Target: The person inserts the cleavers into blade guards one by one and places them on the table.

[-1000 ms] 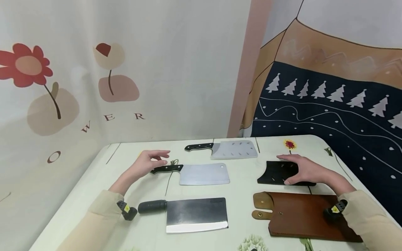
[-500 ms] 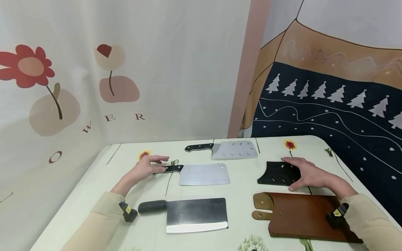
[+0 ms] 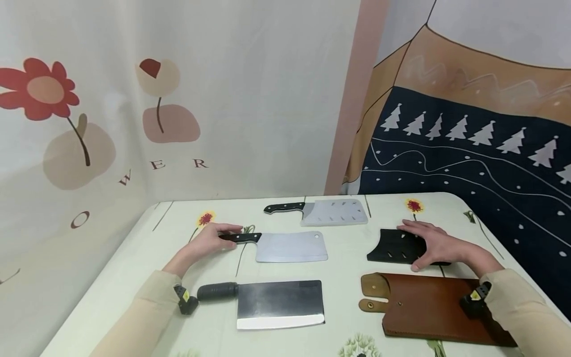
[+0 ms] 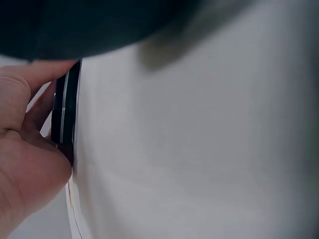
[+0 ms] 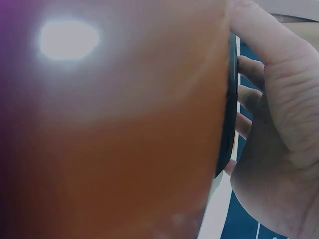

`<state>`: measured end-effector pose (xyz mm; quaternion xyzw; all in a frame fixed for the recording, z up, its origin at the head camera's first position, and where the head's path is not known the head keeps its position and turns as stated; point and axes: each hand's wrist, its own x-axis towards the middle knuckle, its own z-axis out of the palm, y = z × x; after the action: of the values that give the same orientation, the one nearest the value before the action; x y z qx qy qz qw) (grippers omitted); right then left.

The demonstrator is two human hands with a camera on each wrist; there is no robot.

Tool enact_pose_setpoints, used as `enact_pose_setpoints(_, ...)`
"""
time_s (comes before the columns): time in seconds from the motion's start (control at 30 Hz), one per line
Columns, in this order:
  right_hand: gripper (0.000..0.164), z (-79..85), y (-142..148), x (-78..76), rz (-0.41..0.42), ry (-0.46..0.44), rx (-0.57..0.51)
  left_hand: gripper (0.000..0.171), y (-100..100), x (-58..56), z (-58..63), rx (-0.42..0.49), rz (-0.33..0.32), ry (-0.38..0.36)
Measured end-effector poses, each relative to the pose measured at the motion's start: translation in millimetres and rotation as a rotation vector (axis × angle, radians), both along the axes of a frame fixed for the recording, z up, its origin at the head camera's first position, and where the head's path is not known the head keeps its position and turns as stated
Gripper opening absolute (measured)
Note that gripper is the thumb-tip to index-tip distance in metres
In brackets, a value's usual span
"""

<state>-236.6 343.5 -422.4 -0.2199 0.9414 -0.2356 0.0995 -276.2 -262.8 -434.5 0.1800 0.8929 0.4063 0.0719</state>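
Observation:
My left hand (image 3: 213, 240) has its thumb and fingers around the black riveted handle of a cleaver (image 3: 292, 247) that lies flat, blade pointing right. In the left wrist view, thumb and fingers stand on either side of that handle (image 4: 66, 109). Over on the right, my right hand (image 3: 439, 245) spans a black slotted blade sheath (image 3: 390, 245), thumb at the near edge and fingers at the far edge. The palm covers the sheath's right end. Seen from the right wrist, the sheath (image 5: 228, 134) is a thin dark strip beside the fingers.
A larger cleaver with a black round handle (image 3: 281, 305) lies in front. Behind is another cleaver in a translucent sheath (image 3: 334, 213). A brown leather sheath (image 3: 428, 305) with snap straps lies below my right hand. The floral-covered table (image 3: 343, 272) meets curtains at the back.
My left hand has lowered onto the cleaver's handle and closed around it. The right hand has shifted slightly right along the black sheath. The cleavers and sheaths stay in place.

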Motion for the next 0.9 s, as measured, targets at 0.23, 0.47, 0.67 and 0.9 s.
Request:
enact_pose_setpoints(0.23, 0.098, -1.1, 0.0, -2.2, -0.006, 0.027, -0.004, 0.045, -2.5, -2.4, -0.8, -0.022, -0.018, 0.022)
enact_pose_setpoints(0.47, 0.100, -1.2, -1.1, -1.0, -0.011, 0.058, 0.001, 0.038, -6.5, 0.7, 1.1, 0.004, -0.047, 0.041)
enact_pose_setpoints(0.67, 0.100, 1.0, -1.4, 1.3, -0.055, 0.067, 0.009, 0.038, -7.7, 4.5, 4.9, 0.085, -0.061, -0.014)
enact_pose_setpoints(0.9, 0.100, 2.6, -4.2, 0.5, -0.051, 0.078, 0.025, 0.042, -6.1, 7.5, 6.7, 0.138, -0.028, -0.163)
